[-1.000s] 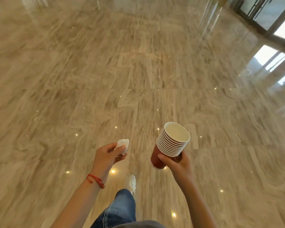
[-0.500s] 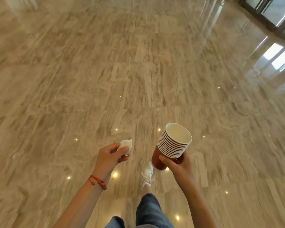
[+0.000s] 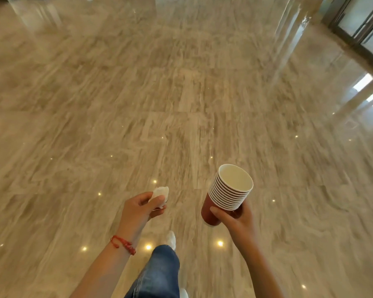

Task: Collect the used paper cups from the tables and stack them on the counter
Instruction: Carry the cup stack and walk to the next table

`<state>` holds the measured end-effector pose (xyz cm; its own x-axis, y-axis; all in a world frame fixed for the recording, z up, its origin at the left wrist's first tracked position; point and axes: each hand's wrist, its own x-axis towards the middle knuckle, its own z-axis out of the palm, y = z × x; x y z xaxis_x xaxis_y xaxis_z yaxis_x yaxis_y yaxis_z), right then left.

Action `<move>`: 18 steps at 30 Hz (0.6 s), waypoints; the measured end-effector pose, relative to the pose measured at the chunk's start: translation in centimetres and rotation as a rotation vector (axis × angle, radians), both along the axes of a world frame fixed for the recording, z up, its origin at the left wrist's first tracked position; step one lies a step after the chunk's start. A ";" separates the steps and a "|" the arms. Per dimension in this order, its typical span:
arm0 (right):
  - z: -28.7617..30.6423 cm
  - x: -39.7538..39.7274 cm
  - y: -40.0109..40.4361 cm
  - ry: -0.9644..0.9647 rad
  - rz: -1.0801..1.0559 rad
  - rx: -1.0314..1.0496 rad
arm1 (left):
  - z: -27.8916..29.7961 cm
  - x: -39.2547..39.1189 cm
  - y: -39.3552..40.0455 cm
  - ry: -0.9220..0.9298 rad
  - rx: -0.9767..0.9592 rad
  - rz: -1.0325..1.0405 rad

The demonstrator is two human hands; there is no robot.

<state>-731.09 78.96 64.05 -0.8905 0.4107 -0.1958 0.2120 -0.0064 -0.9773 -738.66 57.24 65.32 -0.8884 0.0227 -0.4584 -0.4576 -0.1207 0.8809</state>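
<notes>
Currently, a nested stack of red paper cups with white rims (image 3: 228,194) is held tilted at lower right of the frame, the right hand (image 3: 235,218) curled round its base. A crumpled white tissue (image 3: 160,193) is pinched in the left hand's (image 3: 141,208) grip at lower centre, above glossy beige marble floor (image 3: 181,93).

Floor (image 3: 181,93) motion-blurred; crumpled white wad (image 3: 160,193) half hidden by fingers.
</notes>
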 end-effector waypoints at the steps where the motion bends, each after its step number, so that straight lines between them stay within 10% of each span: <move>1: -0.3 -2.3 0.7 0.000 0.000 0.000 | -0.3 -2.3 0.8 -0.001 0.003 0.000; 18: 0.9 -46.1 14.0 -0.001 -0.055 0.005 | 0.9 -48.4 15.8 0.036 0.011 -0.087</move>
